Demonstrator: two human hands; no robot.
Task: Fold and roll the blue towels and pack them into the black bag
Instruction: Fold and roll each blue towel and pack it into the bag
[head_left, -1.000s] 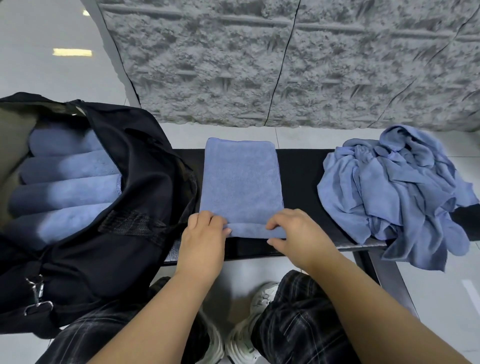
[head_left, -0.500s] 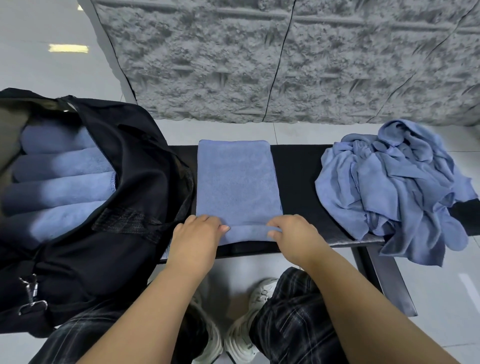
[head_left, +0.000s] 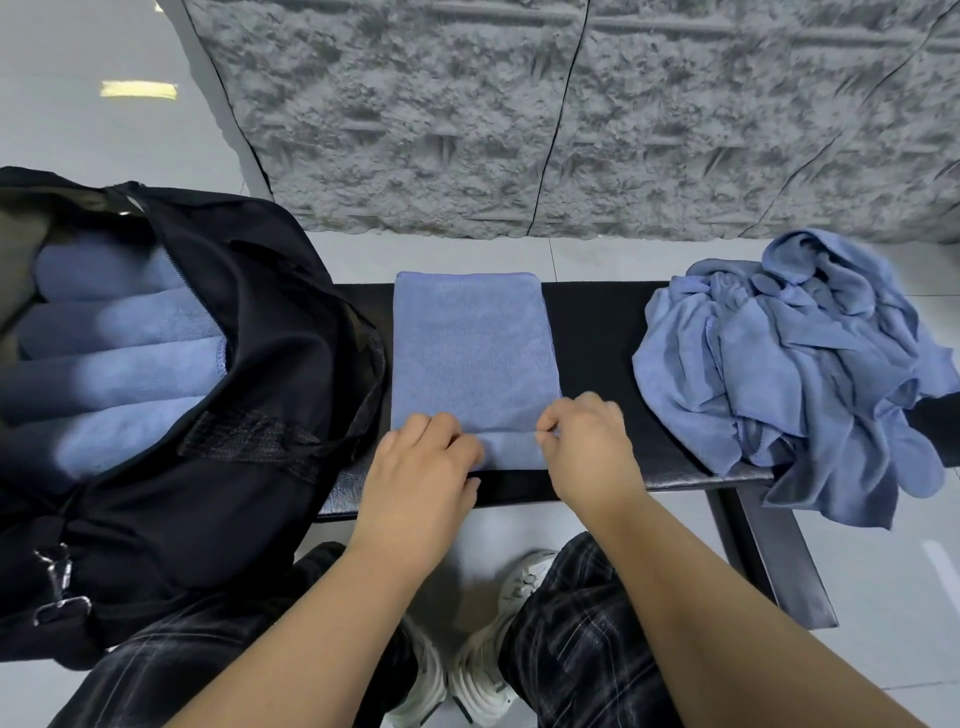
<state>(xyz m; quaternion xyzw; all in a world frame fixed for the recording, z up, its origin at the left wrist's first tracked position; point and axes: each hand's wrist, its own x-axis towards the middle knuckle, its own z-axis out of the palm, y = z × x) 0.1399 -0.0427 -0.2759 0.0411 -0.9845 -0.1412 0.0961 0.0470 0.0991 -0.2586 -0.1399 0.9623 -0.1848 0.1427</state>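
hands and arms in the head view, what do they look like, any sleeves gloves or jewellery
Both forearms are bare up to the frame edge, with no sleeve in view. The left hand and right hand wear no gloves, and no rings, watch or bracelet show on the visible sides. Nails look short and unpainted where visible.

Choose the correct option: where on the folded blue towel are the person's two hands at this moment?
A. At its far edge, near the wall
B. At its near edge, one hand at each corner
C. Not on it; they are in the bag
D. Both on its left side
B: the left hand and the right hand grip the near edge of the folded towel, where a first small roll has begun on the bench.
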